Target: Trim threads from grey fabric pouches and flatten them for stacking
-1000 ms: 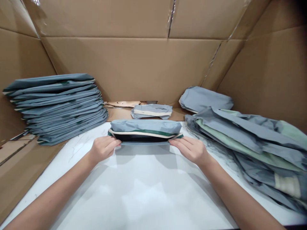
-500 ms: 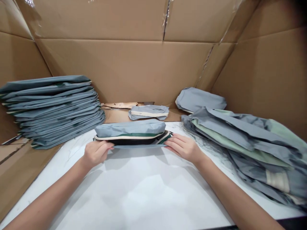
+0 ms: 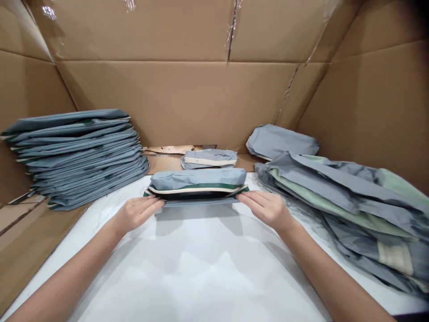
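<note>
Bag [image 3: 199, 179]: inside too dark to read. Heap [image 3: 321, 181] cut off at right edge, both forearms [image 3: 75, 264] at bottom.

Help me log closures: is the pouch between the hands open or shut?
Open: the pouch shows a dark gap below its cream trim, between the left hand and right hand.

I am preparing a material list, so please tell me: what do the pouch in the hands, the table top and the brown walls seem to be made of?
Pouch: probably thin synthetic fabric, mostly matt; it creases softly.
Table top: perhaps laminate or stone, glossy white; it reflects light and shows grey veining.
Brown walls: apparently cardboard, dull, with straight fold lines.
</note>
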### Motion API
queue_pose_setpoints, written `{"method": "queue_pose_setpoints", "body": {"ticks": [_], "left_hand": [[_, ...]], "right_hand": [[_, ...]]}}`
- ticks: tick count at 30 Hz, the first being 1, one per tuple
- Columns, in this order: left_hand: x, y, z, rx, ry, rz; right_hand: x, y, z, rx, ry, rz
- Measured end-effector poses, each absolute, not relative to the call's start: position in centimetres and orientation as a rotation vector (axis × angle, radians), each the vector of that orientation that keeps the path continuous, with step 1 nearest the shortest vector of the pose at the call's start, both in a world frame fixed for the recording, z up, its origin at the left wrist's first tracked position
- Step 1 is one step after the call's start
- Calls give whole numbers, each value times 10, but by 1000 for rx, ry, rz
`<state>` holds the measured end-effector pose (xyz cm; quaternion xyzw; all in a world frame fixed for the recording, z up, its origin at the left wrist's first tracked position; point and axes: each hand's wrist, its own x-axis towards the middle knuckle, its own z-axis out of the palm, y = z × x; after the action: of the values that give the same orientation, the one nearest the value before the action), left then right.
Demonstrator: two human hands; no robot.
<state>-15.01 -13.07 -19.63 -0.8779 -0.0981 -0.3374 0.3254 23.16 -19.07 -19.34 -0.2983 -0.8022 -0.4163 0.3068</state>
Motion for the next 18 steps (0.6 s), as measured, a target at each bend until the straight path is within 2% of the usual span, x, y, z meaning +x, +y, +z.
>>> {"method": "queue_pose_setpoints", "body": {"ticks": [6, 11, 14, 18], "left_hand": [[-148, -133, -196, -2269, -300, -920], [-144, -135, -198, -2300, -307, -938], [-142, -137, -201, -2303, -272, -894], [-141, -138, -204, -2303, -213, -829]], "right_hand": [[232, -189, -196, -784, -2112, -1047], [233, -195, -195, -763, -2074, -602], [222, -198, -180, -910, -1896, -538], [203, -192, -167, -1182, -2179, -553]]}}
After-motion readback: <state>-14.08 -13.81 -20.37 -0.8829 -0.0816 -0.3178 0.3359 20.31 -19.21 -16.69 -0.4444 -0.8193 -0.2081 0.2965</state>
